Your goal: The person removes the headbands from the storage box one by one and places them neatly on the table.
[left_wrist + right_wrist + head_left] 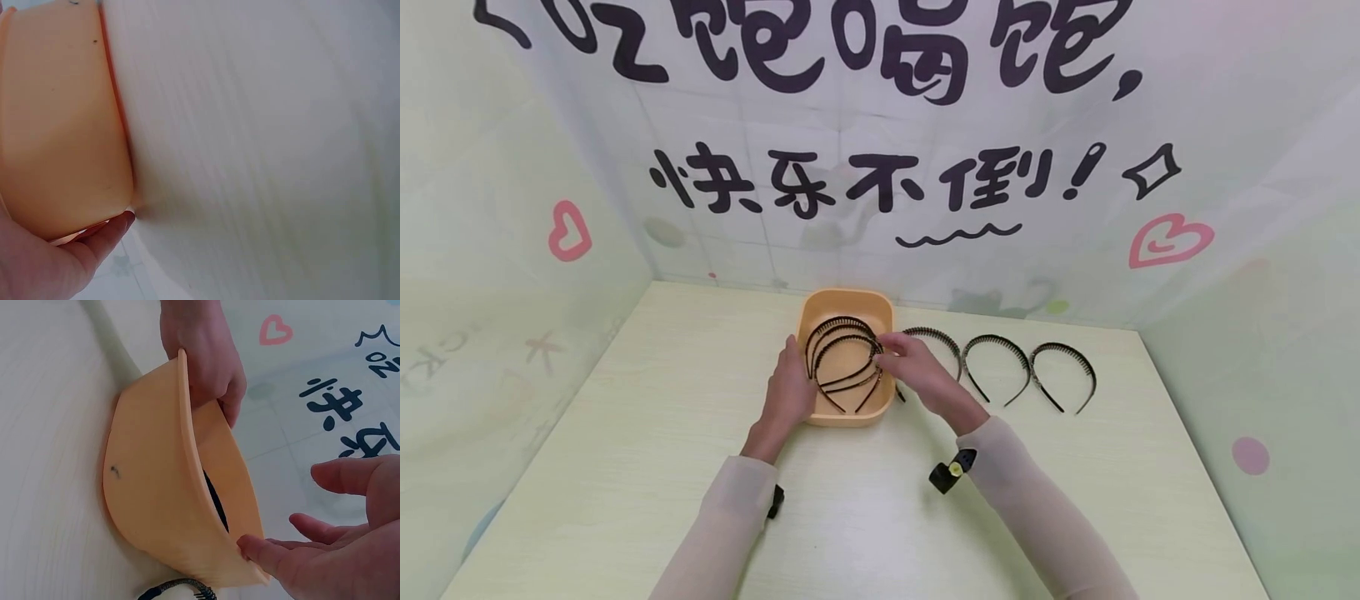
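An orange plastic box [844, 420] stands on the table, with several black toothed headbands [842, 318] lying overlapped inside. My left hand [792, 387] grips the box's left side, its fingers [106, 240] along the outer wall; in the right wrist view that hand [203, 356] is at the far rim. At the right rim is my right hand [917, 371], fingers spread and thumb apart, with nothing between them in the right wrist view. Right of the box lie three headbands: one [942, 333] partly behind my right hand, a middle one [997, 339] and an outer one [1066, 347].
The pale wooden table [647, 467] meets a printed backdrop [850, 250] behind the box, and more printed sheets stand at the left and right. A small black device [951, 471] is strapped on my right wrist.
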Available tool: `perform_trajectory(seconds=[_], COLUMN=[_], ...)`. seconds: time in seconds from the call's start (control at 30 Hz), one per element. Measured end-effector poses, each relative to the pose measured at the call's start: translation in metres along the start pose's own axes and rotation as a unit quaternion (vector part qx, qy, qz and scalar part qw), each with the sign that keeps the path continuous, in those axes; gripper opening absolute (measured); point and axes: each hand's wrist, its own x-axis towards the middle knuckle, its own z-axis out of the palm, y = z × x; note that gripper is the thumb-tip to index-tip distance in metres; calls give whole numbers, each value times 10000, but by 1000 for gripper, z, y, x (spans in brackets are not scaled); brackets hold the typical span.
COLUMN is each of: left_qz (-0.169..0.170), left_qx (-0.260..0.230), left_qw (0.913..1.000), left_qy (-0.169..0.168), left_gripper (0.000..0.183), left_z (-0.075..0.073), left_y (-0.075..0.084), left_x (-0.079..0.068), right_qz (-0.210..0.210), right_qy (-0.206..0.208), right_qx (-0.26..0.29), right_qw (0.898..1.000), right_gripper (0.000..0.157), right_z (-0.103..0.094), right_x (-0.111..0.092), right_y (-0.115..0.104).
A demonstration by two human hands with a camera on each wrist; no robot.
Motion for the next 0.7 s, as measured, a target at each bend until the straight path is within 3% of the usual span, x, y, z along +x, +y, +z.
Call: perform_trajectory(seconds=[0.2, 0.7], left_qz=[-62, -6], left_qx=[-36, 42], left_qw=[10000, 10000], left_qy=[-11, -41], left_gripper=[79, 80], left_z=[0, -1], left_y=[-1, -3], left_x=[0, 0], right_qz=[245, 458], right_qy=[-180, 119], right_qx=[7, -268], right_qw=[9995, 9985], right_gripper=[62, 63], right_z=[15, 38], right_x=[3, 14], right_y=[-6, -7])
